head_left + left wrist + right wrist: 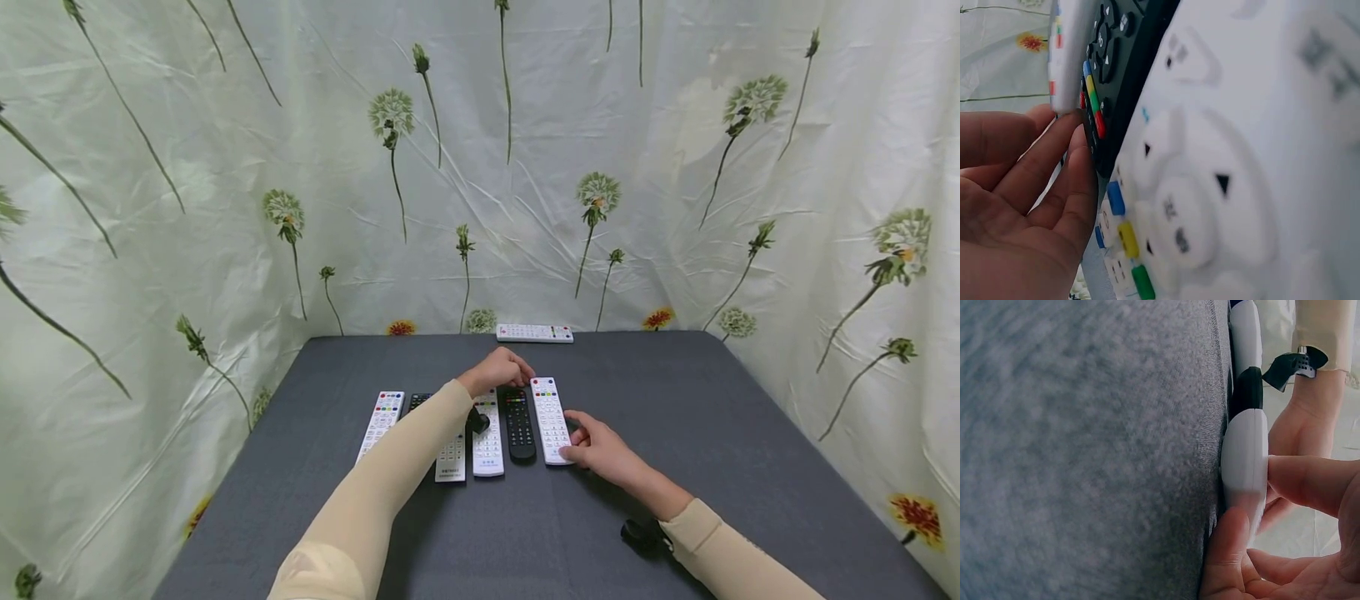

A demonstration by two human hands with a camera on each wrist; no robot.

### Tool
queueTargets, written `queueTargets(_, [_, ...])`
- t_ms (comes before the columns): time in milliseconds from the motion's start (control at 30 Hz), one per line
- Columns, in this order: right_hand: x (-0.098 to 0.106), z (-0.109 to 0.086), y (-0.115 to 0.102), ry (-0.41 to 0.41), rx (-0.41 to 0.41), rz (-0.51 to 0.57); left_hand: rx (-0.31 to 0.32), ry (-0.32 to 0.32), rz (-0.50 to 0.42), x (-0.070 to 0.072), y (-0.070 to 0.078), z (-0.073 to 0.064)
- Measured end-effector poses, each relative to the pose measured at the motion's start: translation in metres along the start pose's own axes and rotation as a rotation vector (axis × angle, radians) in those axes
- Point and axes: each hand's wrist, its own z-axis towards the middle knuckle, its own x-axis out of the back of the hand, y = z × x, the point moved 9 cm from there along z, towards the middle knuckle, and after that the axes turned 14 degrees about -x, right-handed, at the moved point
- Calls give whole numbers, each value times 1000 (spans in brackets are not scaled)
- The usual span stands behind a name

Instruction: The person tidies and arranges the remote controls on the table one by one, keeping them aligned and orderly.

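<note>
A white remote control (551,421) lies at the right end of a row of remotes on the dark table. My right hand (600,450) holds its near right part, thumb on the upper face and fingers along the side. My left hand (501,368) reaches over the row, its fingertips touching that remote's far end. In the left wrist view those fingers also lie close beside the black remote (1113,69). Left of the black one is another white remote (489,446), partly under the left wrist.
Further left are a white remote (450,460), a mostly hidden black remote (418,401) and a white remote (382,421), partly behind the left sleeve. One more white remote (534,333) lies crosswise at the back edge. A flowered curtain (525,208) hangs behind the table (652,375).
</note>
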Motion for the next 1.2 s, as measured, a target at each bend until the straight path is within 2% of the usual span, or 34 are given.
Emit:
queueTargets(267, [3, 0, -1, 3, -2, -27, 49, -32, -60, -1, -5, 2])
queueTargets(433, [4, -1, 0, -4, 1, -37, 58, -53, -80, -5, -5, 1])
queueTargets(633, [2, -2, 0, -19, 12, -45, 48, -45, -80, -6, -6, -2])
queueTargets(1000, [0, -3, -1, -17, 22, -40, 18, -47, -21, -6, -7, -6])
queueTargets(1200, [-1, -4, -1, -14, 15, -41, 21, -45, -14, -5, -9, -6])
